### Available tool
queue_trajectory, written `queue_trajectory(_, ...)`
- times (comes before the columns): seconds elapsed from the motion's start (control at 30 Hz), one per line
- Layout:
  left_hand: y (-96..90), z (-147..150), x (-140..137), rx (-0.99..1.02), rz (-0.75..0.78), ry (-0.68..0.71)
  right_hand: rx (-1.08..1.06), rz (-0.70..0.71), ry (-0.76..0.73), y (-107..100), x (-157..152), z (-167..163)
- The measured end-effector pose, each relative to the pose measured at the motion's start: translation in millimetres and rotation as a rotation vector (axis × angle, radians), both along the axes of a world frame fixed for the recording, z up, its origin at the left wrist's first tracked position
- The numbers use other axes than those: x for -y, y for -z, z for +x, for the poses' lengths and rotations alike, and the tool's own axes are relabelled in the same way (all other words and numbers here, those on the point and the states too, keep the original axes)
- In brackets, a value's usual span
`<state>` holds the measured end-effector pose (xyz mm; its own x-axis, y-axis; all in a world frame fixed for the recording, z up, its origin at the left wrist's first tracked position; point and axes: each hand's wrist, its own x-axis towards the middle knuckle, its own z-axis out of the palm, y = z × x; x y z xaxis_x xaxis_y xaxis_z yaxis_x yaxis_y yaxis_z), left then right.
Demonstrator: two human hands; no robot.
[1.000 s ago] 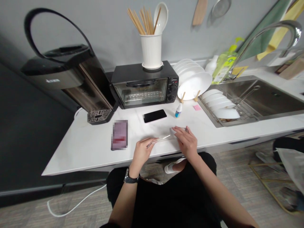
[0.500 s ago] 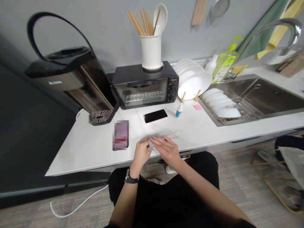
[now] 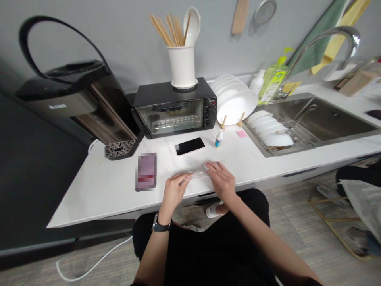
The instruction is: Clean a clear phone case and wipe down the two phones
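The clear strip (image 3: 197, 174) was right by the counter's (image 3: 95, 194) front edge. Left hand (image 3: 175, 188) had one end pinched; right hand (image 3: 222, 180) covered the other, couldn't tell if gripping. Looked super light, probably slick and bendy, so holding its edges seemed safest.

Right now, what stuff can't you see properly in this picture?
All in the head view:
Right end of the clear thin item: hidden by the right hand.
Front of the purple item: masked by pixel blocks.
Writing on the small bottle: too small to read.
Rest of the dark flat item: cut off by the picture's right edge.
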<state>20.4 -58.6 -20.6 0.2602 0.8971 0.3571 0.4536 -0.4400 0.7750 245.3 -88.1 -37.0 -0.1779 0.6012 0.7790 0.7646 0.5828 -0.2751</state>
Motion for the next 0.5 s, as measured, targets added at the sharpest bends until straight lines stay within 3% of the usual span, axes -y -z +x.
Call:
queue_trajectory(0.13, -1.1, -3, 0, -0.041, 0.009, -0.016, 0.048, -0.007, -0.091, -1, 6, -53)
queue_trajectory(0.23, -2.8, -6, 1, -0.055, 0.008, -0.015, 0.062, 0.033, -0.164, -1, 7, -63)
queue_trajectory(0.33, -4.5, -5, 2, -0.052, -0.001, 0.008, 0.055, 0.081, -0.197, 1, 3, -42)
queue_trajectory(0.5, -3.9, 1, 3, 0.024, -0.009, 0.025, 0.021, 0.065, -0.096, -4, -9, 24)
